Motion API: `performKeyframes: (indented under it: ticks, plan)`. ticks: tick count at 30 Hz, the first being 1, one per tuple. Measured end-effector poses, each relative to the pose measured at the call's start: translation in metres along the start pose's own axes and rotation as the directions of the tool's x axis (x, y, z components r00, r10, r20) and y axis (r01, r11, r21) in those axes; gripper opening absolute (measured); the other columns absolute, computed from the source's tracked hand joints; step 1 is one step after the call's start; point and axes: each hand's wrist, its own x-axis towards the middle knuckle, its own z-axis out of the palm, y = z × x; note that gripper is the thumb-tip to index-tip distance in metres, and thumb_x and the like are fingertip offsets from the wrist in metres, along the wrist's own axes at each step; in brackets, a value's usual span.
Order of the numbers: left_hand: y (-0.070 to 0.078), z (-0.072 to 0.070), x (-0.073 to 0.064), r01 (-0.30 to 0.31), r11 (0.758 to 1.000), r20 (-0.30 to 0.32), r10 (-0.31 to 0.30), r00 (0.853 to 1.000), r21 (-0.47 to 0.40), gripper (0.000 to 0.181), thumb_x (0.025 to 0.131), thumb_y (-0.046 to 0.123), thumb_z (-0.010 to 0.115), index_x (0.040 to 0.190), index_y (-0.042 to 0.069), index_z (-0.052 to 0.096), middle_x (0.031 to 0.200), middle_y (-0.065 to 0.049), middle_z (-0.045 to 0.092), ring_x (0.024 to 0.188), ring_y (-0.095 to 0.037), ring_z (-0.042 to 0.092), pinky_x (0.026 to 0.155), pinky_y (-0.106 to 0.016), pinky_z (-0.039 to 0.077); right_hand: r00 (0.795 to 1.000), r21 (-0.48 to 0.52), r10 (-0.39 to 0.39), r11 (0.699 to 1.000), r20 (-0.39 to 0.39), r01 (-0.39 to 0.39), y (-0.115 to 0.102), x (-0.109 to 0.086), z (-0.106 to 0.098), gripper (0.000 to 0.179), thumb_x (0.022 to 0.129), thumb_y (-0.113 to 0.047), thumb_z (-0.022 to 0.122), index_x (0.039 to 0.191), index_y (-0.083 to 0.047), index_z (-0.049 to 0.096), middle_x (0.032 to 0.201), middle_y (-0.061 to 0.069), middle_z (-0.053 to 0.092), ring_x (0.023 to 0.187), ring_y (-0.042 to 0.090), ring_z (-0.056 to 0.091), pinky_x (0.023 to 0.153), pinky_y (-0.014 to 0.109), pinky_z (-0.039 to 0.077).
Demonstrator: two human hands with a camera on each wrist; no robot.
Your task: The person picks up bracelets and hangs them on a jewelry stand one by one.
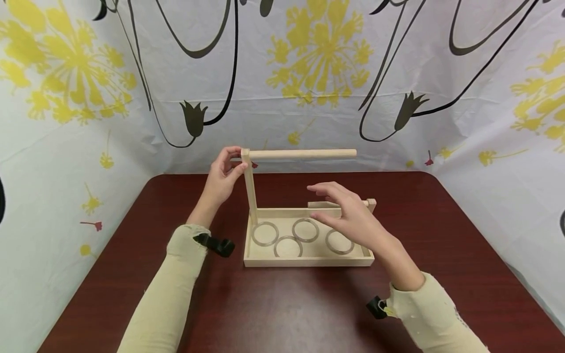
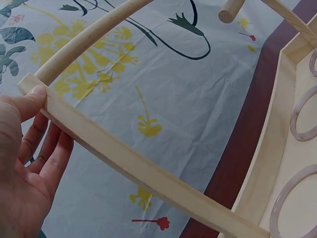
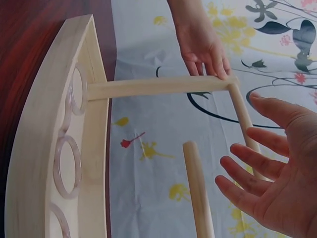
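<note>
My left hand pinches the top of a tall wooden post, thumb on its near face and fingers behind. From that top a long round dowel reaches out to the right. The post rises from the left end of a shallow wooden tray. Several thin translucent rings lie flat in the tray. My right hand hovers over the tray's right part, fingers spread and loosely bent, holding nothing. Behind it, partly hidden, a lower dowel runs from a shorter post at the right end.
Under the tray is a dark red-brown table. A pale cloth with yellow flowers and dark stems hangs behind and at both sides. Black straps sit at the wrists over cream sleeves.
</note>
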Motion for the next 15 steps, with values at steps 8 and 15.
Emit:
performKeyframes:
  ticks: [8,15]
  plan:
    - [-0.001,-0.001,0.001,0.006,1.000,-0.026,-0.006,1.000,0.004,0.033,0.095,-0.006,0.059,0.127,-0.011,0.050,0.119,-0.014,0.060,0.098,-0.006,0.064,0.086,-0.019,0.053,0.999,0.017,-0.034,0.999,-0.003,0.034,-0.002,0.004,0.012,0.051,0.088,-0.019,0.077,0.135,-0.013,0.058,0.132,0.001,0.061,0.116,0.016,0.063,0.103,0.043,0.051]
    - [0.000,-0.002,0.002,0.024,0.999,-0.045,-0.025,0.999,-0.036,0.033,0.093,-0.009,0.061,0.124,-0.014,0.052,0.108,0.009,0.063,0.097,-0.007,0.064,0.083,-0.018,0.055,0.999,0.031,-0.040,0.999,0.003,0.040,-0.004,0.007,0.021,0.051,0.088,-0.019,0.078,0.135,-0.010,0.059,0.131,0.003,0.062,0.119,0.020,0.061,0.102,0.045,0.051]
